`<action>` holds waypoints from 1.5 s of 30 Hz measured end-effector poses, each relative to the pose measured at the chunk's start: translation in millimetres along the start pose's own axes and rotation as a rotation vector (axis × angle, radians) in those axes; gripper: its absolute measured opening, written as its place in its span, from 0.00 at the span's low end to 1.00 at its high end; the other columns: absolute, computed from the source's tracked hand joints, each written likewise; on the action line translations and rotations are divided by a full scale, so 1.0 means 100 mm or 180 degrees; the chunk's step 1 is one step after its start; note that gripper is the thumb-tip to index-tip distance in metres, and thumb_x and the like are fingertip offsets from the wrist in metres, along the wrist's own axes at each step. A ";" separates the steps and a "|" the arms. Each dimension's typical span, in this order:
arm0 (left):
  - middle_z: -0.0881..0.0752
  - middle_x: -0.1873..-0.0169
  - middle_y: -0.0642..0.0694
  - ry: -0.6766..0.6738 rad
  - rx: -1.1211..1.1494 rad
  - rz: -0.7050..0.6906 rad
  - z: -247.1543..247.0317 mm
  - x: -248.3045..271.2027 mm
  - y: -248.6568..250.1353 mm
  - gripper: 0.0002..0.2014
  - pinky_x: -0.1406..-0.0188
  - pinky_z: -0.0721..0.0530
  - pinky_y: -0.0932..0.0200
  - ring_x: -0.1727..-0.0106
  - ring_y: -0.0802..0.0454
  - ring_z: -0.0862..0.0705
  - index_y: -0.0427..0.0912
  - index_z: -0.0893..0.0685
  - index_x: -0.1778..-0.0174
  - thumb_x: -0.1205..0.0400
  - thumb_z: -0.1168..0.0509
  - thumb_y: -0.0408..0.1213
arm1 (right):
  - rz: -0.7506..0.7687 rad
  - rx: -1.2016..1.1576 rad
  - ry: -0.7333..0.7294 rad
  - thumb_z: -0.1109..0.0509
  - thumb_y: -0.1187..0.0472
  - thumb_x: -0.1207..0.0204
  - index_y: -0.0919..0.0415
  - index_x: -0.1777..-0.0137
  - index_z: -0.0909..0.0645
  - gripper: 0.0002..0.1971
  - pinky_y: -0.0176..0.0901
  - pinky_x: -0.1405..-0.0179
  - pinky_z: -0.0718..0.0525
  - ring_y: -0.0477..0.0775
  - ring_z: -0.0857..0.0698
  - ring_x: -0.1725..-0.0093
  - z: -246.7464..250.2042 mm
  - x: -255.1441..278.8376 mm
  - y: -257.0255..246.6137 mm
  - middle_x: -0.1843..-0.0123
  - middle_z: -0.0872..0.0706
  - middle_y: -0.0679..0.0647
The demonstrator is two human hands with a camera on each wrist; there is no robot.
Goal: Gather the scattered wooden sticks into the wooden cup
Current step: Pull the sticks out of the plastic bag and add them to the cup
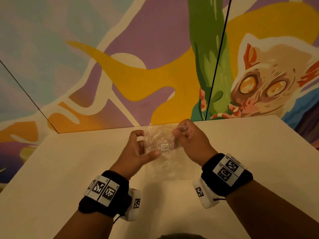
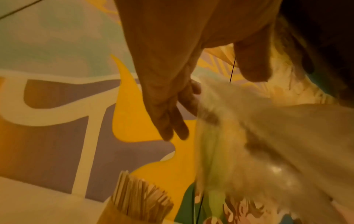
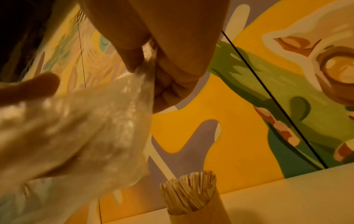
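A crinkled clear plastic bag point(image 1: 164, 147) with a small white label hangs above the white table point(image 1: 69, 169), held between both hands. My right hand point(image 1: 181, 133) pinches its upper right corner, and the right wrist view shows that pinch close up point(image 3: 147, 63). My left hand point(image 1: 146, 145) holds the bag's left side, thumb laid on its front and fingers curled behind. The wooden cup point(image 3: 195, 212) stands on the table below the bag, packed with upright wooden sticks point(image 3: 189, 191). The left wrist view also shows the sticks point(image 2: 139, 195). In the head view the cup is hidden.
A painted mural wall point(image 1: 138, 75) rises directly behind the table's far edge. The table's right edge point(image 1: 293, 131) runs diagonally toward me. I see no loose sticks on the visible tabletop.
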State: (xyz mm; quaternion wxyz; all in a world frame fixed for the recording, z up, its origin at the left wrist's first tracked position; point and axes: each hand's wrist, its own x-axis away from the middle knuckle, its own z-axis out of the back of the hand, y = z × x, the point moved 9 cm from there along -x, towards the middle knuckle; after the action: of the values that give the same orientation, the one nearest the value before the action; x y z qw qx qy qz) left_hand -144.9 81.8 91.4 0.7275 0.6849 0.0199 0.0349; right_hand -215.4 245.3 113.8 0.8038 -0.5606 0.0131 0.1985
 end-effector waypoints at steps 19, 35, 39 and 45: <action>0.18 0.55 0.36 0.0233 -0.0508 0.0596 0.61 0.09 -0.76 0.24 0.59 0.17 0.58 0.59 0.48 0.19 0.54 0.26 0.41 0.27 0.30 0.25 | -0.0850 -0.0672 -0.1578 0.24 0.74 0.36 0.35 0.42 0.26 0.34 0.63 0.55 0.10 0.64 0.13 0.49 -1.30 0.18 0.46 0.42 0.17 0.61; 0.34 0.32 0.40 0.0792 -0.1454 0.1742 1.75 -0.85 -1.87 0.24 0.71 0.21 0.59 0.52 0.40 0.22 0.39 0.25 0.38 0.27 0.39 0.14 | -0.0396 0.1198 -0.2445 0.37 0.58 0.18 0.44 0.30 0.30 0.18 0.39 0.48 0.21 0.45 0.22 0.51 -1.85 0.01 0.95 0.40 0.19 0.49; 0.35 0.29 0.38 0.0563 -0.2000 0.2077 1.80 -1.03 -2.12 0.28 0.54 0.14 0.47 0.36 0.34 0.25 0.39 0.27 0.31 0.26 0.42 0.15 | -0.0238 0.1276 -0.2364 0.38 0.58 0.18 0.46 0.32 0.27 0.16 0.38 0.48 0.22 0.44 0.23 0.52 -1.78 -0.04 0.99 0.41 0.18 0.49; 0.46 0.23 0.40 0.0416 -0.3201 0.2378 1.78 -1.02 -2.06 0.25 0.27 0.32 0.41 0.25 0.33 0.39 0.57 0.32 0.27 0.20 0.43 0.33 | 0.0058 0.1529 -0.1941 0.39 0.55 0.18 0.48 0.34 0.24 0.13 0.38 0.46 0.22 0.45 0.22 0.49 -1.63 -0.10 0.99 0.40 0.21 0.48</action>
State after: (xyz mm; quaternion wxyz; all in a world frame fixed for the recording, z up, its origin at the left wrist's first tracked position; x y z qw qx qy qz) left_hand -227.6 -116.0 -104.9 0.8966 0.2162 -0.1952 0.3336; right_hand -225.0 123.8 -32.7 0.8774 -0.2716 -0.1753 0.3544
